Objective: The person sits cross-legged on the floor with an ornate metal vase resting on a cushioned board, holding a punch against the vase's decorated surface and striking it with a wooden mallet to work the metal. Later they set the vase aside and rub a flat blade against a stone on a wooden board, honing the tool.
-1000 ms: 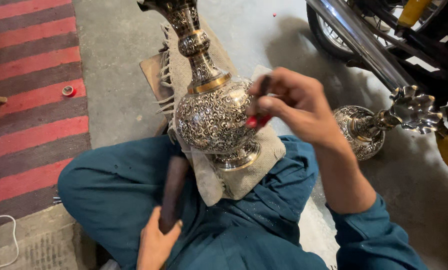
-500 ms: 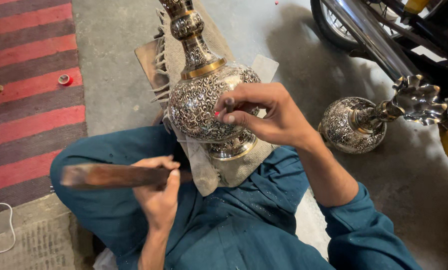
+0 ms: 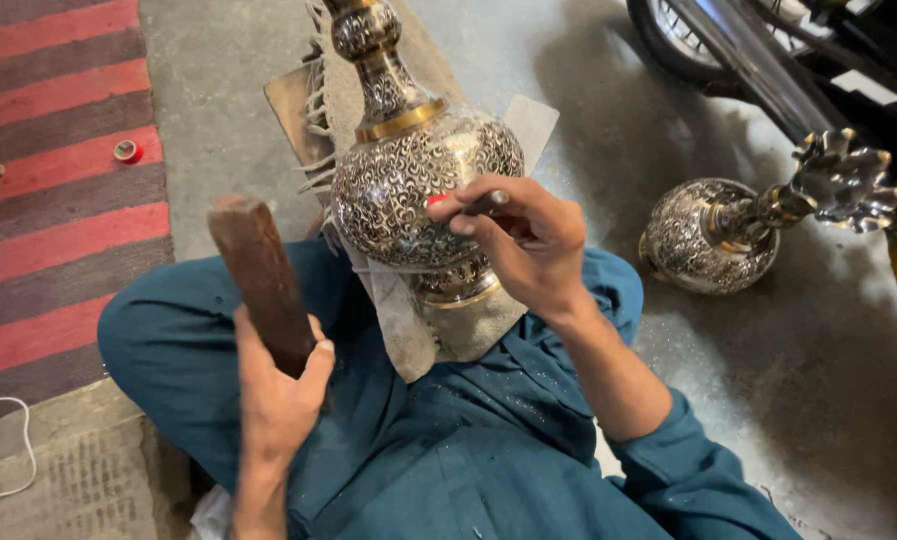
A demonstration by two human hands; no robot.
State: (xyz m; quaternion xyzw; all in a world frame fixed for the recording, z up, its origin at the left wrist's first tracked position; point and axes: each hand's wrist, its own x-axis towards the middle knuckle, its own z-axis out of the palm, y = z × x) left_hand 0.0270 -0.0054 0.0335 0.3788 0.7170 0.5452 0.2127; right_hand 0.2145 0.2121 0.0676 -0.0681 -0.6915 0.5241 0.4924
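An engraved silver-coloured metal vase (image 3: 409,180) with brass bands rests on a cloth (image 3: 439,335) across my lap, its neck pointing away from me. My right hand (image 3: 524,245) presses a small chisel (image 3: 484,203) against the vase's round belly. My left hand (image 3: 274,395) grips a brown wooden block (image 3: 261,280) and holds it raised and upright, left of the vase and apart from it. I sit cross-legged in teal clothing (image 3: 449,450).
A second engraved vase (image 3: 714,235) with a flower-shaped top lies on the concrete floor to the right. A motorcycle wheel (image 3: 689,40) stands behind it. A red striped rug (image 3: 59,200) with a small tape roll (image 3: 127,151) lies to the left.
My left hand has swung the wooden block from lying flat by my knee up to upright. My right hand has shifted slightly lower on the vase's belly.
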